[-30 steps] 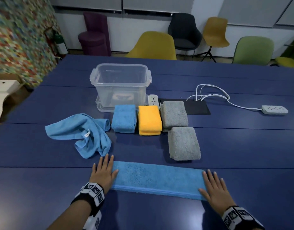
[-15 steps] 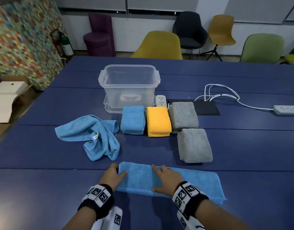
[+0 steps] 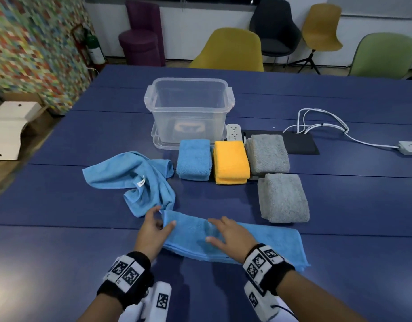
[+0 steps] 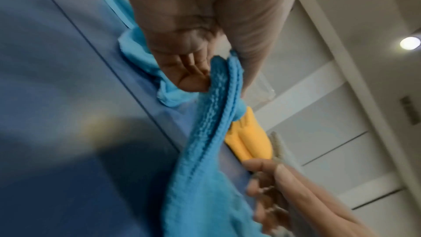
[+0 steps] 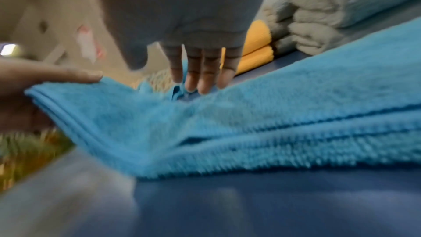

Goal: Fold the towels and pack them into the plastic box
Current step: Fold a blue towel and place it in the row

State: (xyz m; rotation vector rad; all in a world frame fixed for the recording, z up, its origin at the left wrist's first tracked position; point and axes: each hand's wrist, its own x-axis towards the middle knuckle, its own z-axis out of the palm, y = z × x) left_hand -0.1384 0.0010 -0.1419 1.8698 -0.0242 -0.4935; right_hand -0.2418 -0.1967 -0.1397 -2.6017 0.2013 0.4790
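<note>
A long blue towel, folded into a strip, lies across the near part of the table. My left hand pinches its left end between thumb and fingers and holds that end raised off the table. My right hand lies flat with straight fingers on the strip's middle. The clear plastic box stands open further back. In front of it sit a folded blue towel, a folded yellow towel and two folded grey towels. A crumpled light blue cloth lies at the left.
The box stands on its lid. A white power strip, a black mat and white cables leading to a second strip lie at the back right. Chairs line the far table edge.
My right hand moved from the strip's right end to its middle. My left hand went from lying flat to pinching and lifting the left end. The head view shifted closer.
</note>
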